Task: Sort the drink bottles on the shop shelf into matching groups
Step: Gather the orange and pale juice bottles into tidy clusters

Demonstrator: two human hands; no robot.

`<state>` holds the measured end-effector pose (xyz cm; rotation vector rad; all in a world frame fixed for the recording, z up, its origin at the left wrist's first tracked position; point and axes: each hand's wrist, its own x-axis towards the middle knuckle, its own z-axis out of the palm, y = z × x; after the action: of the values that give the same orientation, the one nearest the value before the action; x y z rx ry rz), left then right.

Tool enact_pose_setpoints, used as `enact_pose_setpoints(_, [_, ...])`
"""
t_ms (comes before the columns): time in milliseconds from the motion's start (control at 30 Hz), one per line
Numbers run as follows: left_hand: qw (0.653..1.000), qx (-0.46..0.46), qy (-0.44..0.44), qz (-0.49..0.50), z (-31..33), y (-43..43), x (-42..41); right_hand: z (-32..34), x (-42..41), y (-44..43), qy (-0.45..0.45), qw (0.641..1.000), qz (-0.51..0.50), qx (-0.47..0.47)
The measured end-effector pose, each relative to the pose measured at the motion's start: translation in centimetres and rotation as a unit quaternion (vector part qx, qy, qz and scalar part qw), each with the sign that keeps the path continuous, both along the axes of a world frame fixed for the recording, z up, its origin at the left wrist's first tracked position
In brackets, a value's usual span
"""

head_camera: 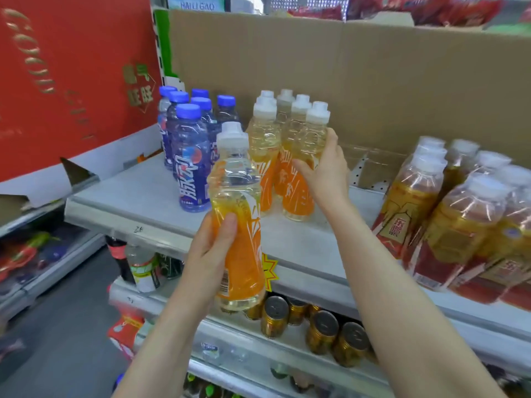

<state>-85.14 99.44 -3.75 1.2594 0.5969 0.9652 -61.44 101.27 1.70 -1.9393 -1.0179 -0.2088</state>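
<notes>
The left hand, fingers clamped, is holding an orange bottle, best stood upright just beside the right hand fingers gripping its shelved twin.

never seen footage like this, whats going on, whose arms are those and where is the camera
There is no machine here: these are a person's two bare arms, and the single picture comes from a camera worn on their head, looking forward and down at a shop shelf. The left hand grips an orange drink bottle held up in front of the shelf. The right hand is wrapped round the front bottle of the orange group standing there. Left of that group stand blue-capped bottles; to the right sit shrink-wrapped packs of amber drinks. Gold cans sit one shelf down.
</notes>
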Motion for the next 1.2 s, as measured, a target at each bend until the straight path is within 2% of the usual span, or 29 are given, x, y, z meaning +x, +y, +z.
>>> enact_pose_setpoints(167, [0.999,0.021,0.011,-0.034,0.5,-0.3,1.1,1.1,0.4,-0.7,-0.003,0.998,0.017,-0.053])
enact_pose_setpoints(233, [0.998,0.038,0.023,-0.051,0.9,-0.5,1.6,2.4,-0.5,-2.5,-0.016,0.999,0.027,-0.011])
enact_pose_setpoints(300, [0.996,0.062,0.028,-0.059,1.5,-0.7,2.4,4.1,-2.8,-5.2,0.011,0.994,0.09,0.068])
enact_pose_setpoints(333, [0.995,0.081,0.025,-0.056,1.7,-0.7,3.0,4.8,-4.1,-6.5,0.033,0.987,0.138,0.07])
enact_pose_setpoints(400, [0.99,0.129,0.031,-0.044,2.3,-0.9,4.4,5.4,-6.4,-8.4,0.058,0.975,0.215,0.016])
enact_pose_setpoints(433, [0.985,0.16,0.045,-0.041,2.6,-1.0,5.0,5.4,-6.8,-8.9,0.053,0.973,0.223,-0.005])
enact_pose_setpoints(500, [0.97,0.226,0.082,-0.044,2.8,-0.8,6.1,5.5,-6.9,-9.5,0.039,0.979,0.201,-0.004])
enact_pose_setpoints(567, [0.938,0.317,0.131,-0.043,3.1,0.1,6.8,5.9,-6.0,-9.9,0.033,0.985,0.17,0.009])
enact_pose_setpoints(667, [0.875,0.438,0.195,0.072,3.6,3.6,7.5,5.9,-4.7,-10.0,0.014,0.991,0.131,0.025])
enact_pose_setpoints(767, [0.856,0.421,0.205,0.22,4.5,7.1,8.3,4.7,-3.9,-8.9,-0.006,0.995,0.098,0.026])
enact_pose_setpoints(833, [0.847,0.407,0.232,0.251,5.0,8.7,9.2,3.6,-3.6,-7.7,-0.016,0.996,0.086,0.028])
enact_pose_setpoints(933, [0.843,0.407,0.263,0.235,5.6,10.6,10.4,2.9,-3.1,-6.1,-0.029,0.996,0.083,0.03])
enact_pose_setpoints(1100, [0.872,0.395,0.242,0.16,5.7,11.8,11.0,2.8,-1.9,-4.2,-0.035,0.995,0.091,0.021])
enact_pose_setpoints(1200, [0.876,0.397,0.236,0.135,5.8,12.0,10.7,2.2,-1.5,-3.0,-0.052,0.995,0.081,0.015])
